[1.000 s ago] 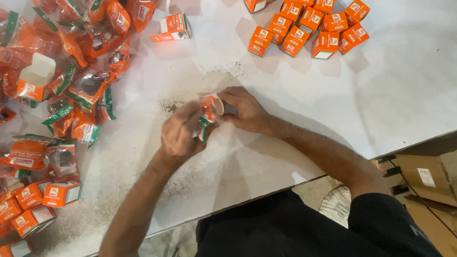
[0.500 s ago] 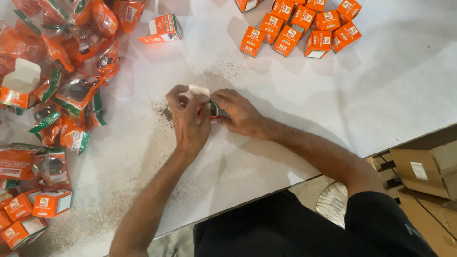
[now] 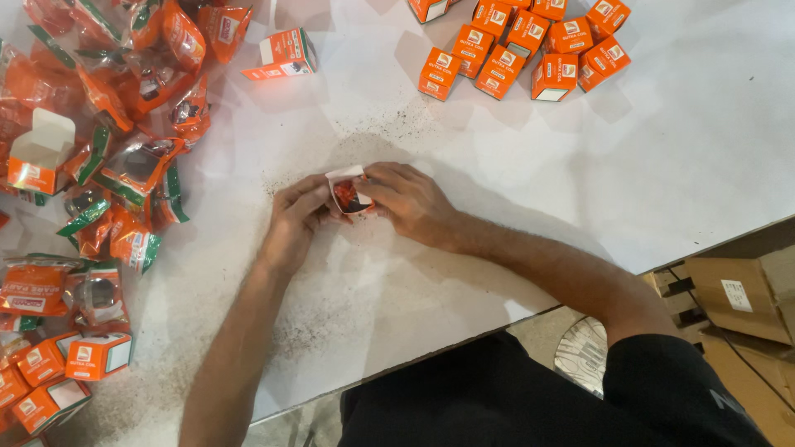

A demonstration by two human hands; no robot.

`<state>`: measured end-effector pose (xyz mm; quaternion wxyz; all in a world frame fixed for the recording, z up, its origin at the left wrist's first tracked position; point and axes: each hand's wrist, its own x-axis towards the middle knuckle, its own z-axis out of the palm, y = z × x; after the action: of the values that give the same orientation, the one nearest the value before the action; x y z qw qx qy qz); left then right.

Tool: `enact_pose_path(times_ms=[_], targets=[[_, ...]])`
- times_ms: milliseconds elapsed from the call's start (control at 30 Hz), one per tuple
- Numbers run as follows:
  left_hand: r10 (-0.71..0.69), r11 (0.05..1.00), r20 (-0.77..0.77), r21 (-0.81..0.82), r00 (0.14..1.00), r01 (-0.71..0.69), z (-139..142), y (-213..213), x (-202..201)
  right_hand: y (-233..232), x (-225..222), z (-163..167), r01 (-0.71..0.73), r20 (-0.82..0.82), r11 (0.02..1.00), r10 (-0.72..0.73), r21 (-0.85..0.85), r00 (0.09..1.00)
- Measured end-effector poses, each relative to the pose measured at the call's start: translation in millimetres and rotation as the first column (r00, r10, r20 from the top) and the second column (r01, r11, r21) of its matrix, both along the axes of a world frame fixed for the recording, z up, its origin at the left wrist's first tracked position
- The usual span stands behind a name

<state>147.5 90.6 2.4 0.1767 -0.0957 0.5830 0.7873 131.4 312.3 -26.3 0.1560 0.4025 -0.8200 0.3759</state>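
Both my hands meet at the middle of the white table (image 3: 679,165). Between them sits a small orange box (image 3: 349,193) with a white flap standing up and its top open, something dark showing inside. My left hand (image 3: 296,217) grips the box's left side with its fingertips. My right hand (image 3: 408,201) holds the right side, fingers curled against it. Dark specks of dust lie on the table around the box.
A group of several shut orange boxes (image 3: 530,50) lies at the far right. One box (image 3: 281,56) lies alone on its side. A heap of orange and green plastic pouches (image 3: 124,108) and open boxes (image 3: 40,149) covers the left. Cardboard cartons (image 3: 737,290) stand beyond the table's edge.
My hands have turned the small box upright so its open top and white flap now face up. They stayed at the same spot on the table.
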Motion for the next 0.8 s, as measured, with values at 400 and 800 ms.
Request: enact_pose_path(times_ms=[400,800], targets=[[-0.442,0.697,-0.781,-0.608,0.44,-0.379,-23.9,7.1,15.6,2.8,1.0,-6.8,-0.079,0.19,0.979,0.115,-0.187,0.975],[-0.581,0.605,-0.725,-0.688,0.37,-0.401,-25.5,5.0,19.4,3.8,3.4,0.0,-0.095,0.22,0.995,0.097,-0.021,0.971]])
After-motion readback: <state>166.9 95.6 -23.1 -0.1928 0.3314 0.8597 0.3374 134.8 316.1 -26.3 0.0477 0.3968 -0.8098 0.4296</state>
